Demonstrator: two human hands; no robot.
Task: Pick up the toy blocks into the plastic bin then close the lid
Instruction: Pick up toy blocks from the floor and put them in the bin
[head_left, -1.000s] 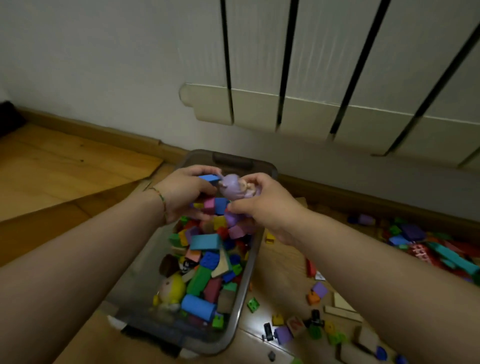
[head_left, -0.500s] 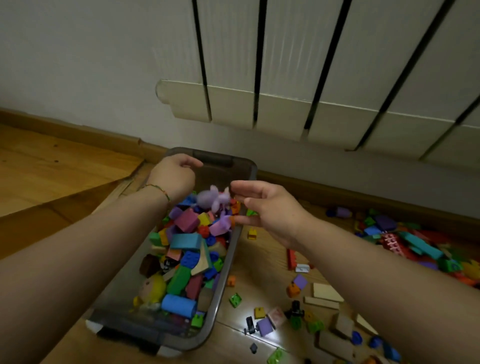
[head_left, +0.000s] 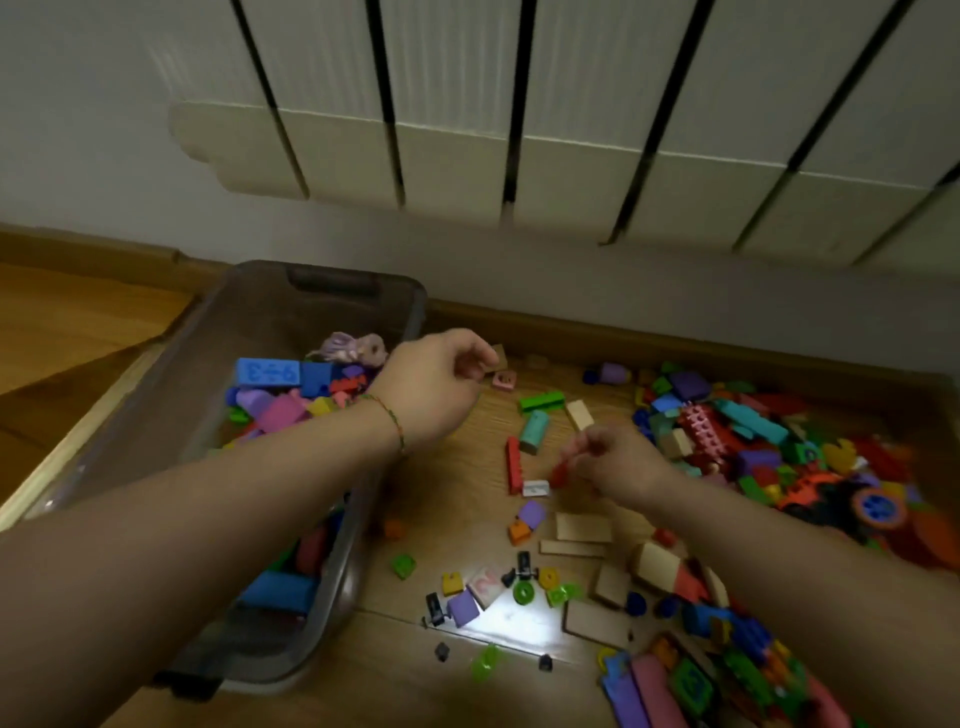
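Toy blocks (head_left: 753, 431): most lie loose on the wooden floor (head_left: 457, 499), right of the bin; the thickest heap is far right, along the skirting.
Plastic bin (head_left: 363, 291): translucent grey, open, on the floor at left with its far end to the wall. Partly filled with blocks; a purple figure toy (head_left: 353, 348) lies on top at the far end.
Lid: not made out anywhere in view.
Small red block (head_left: 558, 474): at the right hand's fingertips, just right of the long red brick.
Right hand (head_left: 608, 457): low over the floor, fingers bunched onto the small red block. It reads as a pinch, though blur softens it.
Left hand (head_left: 441, 384): just past the bin's right rim, fingers curled toward a pink block (head_left: 504, 382) beside the fingertips. I cannot tell whether it holds anything.
Long red brick (head_left: 514, 465): flat on the floor, long axis running away from the person, between bin and right hand.
Governing relation: the bin lies left of both hands. The left hand is nearer it; the right is nearer the heap.
Progress (judged): well short; lid step not yet due.
Next move (judged): a leftward carry over the rim.
Surroundings: white radiator (head_left: 571, 130) on the wall above.
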